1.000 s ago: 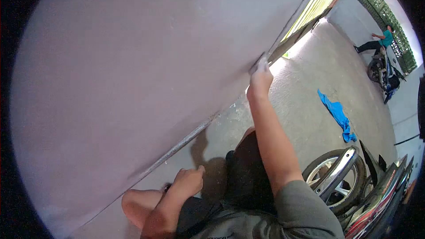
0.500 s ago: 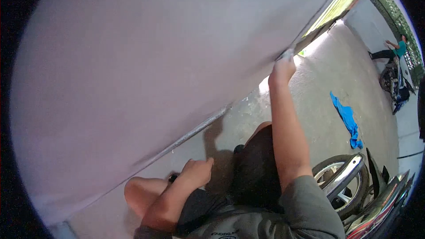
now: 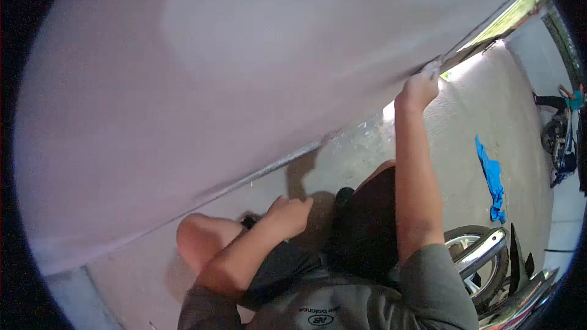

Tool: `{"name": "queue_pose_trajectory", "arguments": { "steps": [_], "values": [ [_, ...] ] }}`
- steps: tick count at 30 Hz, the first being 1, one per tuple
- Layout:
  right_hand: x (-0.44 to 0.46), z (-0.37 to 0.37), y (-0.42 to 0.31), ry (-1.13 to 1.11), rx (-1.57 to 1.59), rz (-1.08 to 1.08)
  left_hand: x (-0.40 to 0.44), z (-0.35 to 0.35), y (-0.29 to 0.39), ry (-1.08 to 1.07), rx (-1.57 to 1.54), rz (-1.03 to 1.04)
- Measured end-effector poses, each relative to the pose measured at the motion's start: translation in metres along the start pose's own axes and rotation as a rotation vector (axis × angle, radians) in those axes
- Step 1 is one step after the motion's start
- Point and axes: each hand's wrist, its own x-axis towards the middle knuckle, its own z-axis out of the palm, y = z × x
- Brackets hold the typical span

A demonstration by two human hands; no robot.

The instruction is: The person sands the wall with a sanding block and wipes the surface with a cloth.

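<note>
In the head view, we are seeing the right hand [image 3: 418, 93] at the far edge of the pale wall [image 3: 244, 73], its fingers apparently clamping on a small whitish piece [image 3: 433, 68] there. The left hand [image 3: 288, 217] is hanging between the knees [image 3: 205, 232], fingers bending inward; whether they are holding anything, we cannot tell. With the arm stretching so far, we are judging the piece could slip, or knuckles could scrape the edge.
</note>
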Motion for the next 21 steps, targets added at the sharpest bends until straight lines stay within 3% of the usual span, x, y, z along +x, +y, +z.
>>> {"name": "queue_pose_trajectory", "arguments": {
  "steps": [5,7,8,11,17,19,21],
  "values": [
    [-0.033,0.003,0.007,-0.152,0.055,-0.139,-0.003,-0.005,0.002,0.003,0.009,0.005],
    [-0.017,0.007,0.001,-0.002,-0.027,-0.205,-0.001,-0.009,0.005,-0.022,-0.009,-0.011],
    [-0.019,0.005,-0.005,-0.039,0.062,-0.084,-0.001,-0.01,0.006,-0.048,-0.015,-0.019],
    [-0.05,-0.005,0.002,-0.193,0.006,-0.163,0.001,0.004,0.0,-0.002,-0.023,-0.017],
    [-0.049,0.003,-0.003,-0.097,-0.097,-0.221,0.0,-0.002,0.005,-0.051,0.006,0.028],
    [-0.067,0.008,-0.002,-0.157,-0.205,-0.441,0.002,-0.002,0.005,-0.051,0.005,0.015],
    [-0.051,0.015,-0.028,-0.118,-0.203,-0.417,0.005,0.003,0.003,-0.063,-0.008,0.003]
  ]
}}
